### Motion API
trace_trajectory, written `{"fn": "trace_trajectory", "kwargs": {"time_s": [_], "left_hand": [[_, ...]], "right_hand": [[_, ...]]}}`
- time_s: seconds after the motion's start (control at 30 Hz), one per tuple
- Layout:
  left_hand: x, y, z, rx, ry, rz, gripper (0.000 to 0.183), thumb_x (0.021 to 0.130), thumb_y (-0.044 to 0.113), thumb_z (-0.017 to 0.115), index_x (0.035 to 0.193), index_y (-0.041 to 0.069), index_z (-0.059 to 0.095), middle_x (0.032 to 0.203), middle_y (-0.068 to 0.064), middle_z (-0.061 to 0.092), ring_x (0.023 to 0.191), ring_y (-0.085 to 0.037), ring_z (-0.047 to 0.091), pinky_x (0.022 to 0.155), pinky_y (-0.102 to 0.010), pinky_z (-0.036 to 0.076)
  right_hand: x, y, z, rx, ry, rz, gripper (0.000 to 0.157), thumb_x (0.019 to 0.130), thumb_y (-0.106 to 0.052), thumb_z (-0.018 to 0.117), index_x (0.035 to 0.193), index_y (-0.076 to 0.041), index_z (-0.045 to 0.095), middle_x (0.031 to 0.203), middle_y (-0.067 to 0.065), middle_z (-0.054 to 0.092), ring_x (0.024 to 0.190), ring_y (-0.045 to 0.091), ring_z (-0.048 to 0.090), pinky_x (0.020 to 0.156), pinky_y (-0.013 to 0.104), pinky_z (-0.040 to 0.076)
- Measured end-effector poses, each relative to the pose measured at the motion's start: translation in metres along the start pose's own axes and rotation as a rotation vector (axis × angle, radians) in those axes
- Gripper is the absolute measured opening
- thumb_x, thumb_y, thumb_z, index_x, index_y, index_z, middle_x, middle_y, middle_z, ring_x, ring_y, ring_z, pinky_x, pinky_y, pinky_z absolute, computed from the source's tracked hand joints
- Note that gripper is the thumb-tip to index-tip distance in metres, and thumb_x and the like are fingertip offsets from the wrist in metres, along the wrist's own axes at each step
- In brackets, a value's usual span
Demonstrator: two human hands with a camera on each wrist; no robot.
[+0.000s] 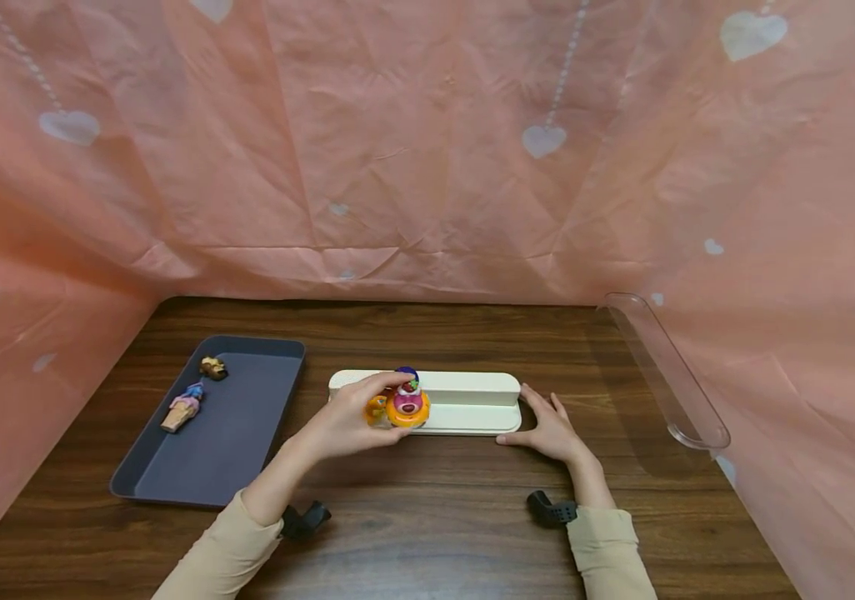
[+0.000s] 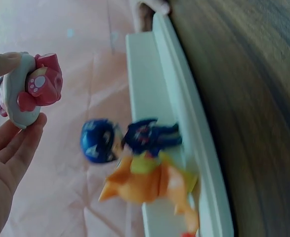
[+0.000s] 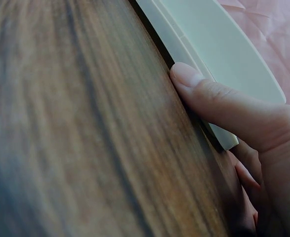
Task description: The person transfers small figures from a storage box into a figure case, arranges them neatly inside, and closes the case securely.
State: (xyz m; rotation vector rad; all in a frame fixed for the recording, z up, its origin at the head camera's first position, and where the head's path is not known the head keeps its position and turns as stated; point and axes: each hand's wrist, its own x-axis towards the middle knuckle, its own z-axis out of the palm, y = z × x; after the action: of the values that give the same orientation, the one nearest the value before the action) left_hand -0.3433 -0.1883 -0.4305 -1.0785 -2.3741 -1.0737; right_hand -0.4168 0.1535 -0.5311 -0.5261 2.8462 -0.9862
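My left hand (image 1: 352, 421) holds a pink bear figurine (image 1: 408, 402) with an orange ring round it, pinched between thumb and fingers. In the left wrist view the bear's pink underside and a paw print face the camera. Below it lies a white stepped display stand (image 1: 472, 382). On the stand's left part are a dark blue capped figurine (image 2: 152, 138) and an orange figurine (image 2: 149, 178), partly hidden by my hand in the head view. My right hand (image 1: 551, 429) grips the stand's right end, its thumb (image 3: 204, 91) on the front edge and its fingers round the end.
A grey tray (image 1: 123, 479) at the left holds an ice-cream-cone-shaped figurine (image 1: 182, 408) and a small brown and gold piece (image 1: 213, 367). At the right, a long clear plastic cover (image 1: 671, 358) stands near the pink cloth (image 1: 442, 150) that encloses the wooden table (image 1: 427, 508).
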Motion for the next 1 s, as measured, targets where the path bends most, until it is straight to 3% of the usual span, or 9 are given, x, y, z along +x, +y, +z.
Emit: {"fn": "trace_trajectory", "kwargs": {"time_s": [0.13, 0.37, 0.5, 0.63, 1.0], "left_hand": [[0.009, 0.000, 0.014, 0.063, -0.058, 0.024, 0.061, 0.069, 0.025, 0.079, 0.122, 0.010, 0.052, 0.109, 0.000, 0.060, 0.097, -0.008, 0.056, 0.082, -0.031, 0.050], [0.021, -0.003, 0.033, 0.264, -0.105, 0.128, 0.063, 0.068, 0.034, 0.078, 0.121, 0.011, 0.053, 0.109, 0.004, 0.060, 0.103, -0.012, 0.055, 0.092, -0.033, 0.042], [0.026, -0.006, 0.039, 0.306, -0.117, 0.170, 0.063, 0.067, 0.033, 0.078, 0.120, 0.010, 0.052, 0.112, 0.003, 0.059, 0.105, -0.012, 0.055, 0.100, -0.039, 0.037], [0.030, -0.010, 0.043, 0.329, -0.136, 0.170, 0.061, 0.069, 0.033, 0.076, 0.120, 0.010, 0.051, 0.113, 0.003, 0.059, 0.104, -0.008, 0.056, 0.105, -0.042, 0.031], [0.035, -0.022, 0.047, 0.400, -0.163, 0.183, 0.058, 0.067, 0.027, 0.076, 0.117, 0.010, 0.051, 0.111, 0.001, 0.062, 0.105, -0.012, 0.057, 0.108, -0.045, 0.026]], "right_hand": [[0.001, 0.000, 0.000, -0.002, -0.001, 0.005, 0.105, 0.064, -0.052, 0.076, 0.143, -0.004, 0.026, 0.148, 0.020, 0.023, 0.135, 0.042, 0.015, 0.109, 0.051, -0.001], [0.003, 0.002, 0.001, 0.001, -0.003, 0.011, 0.105, 0.064, -0.054, 0.075, 0.143, -0.004, 0.027, 0.148, 0.019, 0.023, 0.136, 0.040, 0.015, 0.109, 0.050, -0.002], [0.003, 0.003, 0.001, -0.010, -0.005, 0.004, 0.105, 0.064, -0.054, 0.075, 0.142, -0.003, 0.028, 0.147, 0.020, 0.024, 0.135, 0.040, 0.019, 0.109, 0.050, -0.002], [0.002, 0.002, 0.000, 0.001, -0.004, 0.011, 0.105, 0.063, -0.054, 0.075, 0.142, -0.004, 0.028, 0.148, 0.020, 0.023, 0.135, 0.040, 0.017, 0.109, 0.050, -0.002], [0.000, -0.002, -0.001, -0.013, 0.024, -0.036, 0.101, 0.064, -0.050, 0.077, 0.140, -0.001, 0.032, 0.145, 0.023, 0.029, 0.133, 0.041, 0.025, 0.109, 0.051, 0.000]]}}
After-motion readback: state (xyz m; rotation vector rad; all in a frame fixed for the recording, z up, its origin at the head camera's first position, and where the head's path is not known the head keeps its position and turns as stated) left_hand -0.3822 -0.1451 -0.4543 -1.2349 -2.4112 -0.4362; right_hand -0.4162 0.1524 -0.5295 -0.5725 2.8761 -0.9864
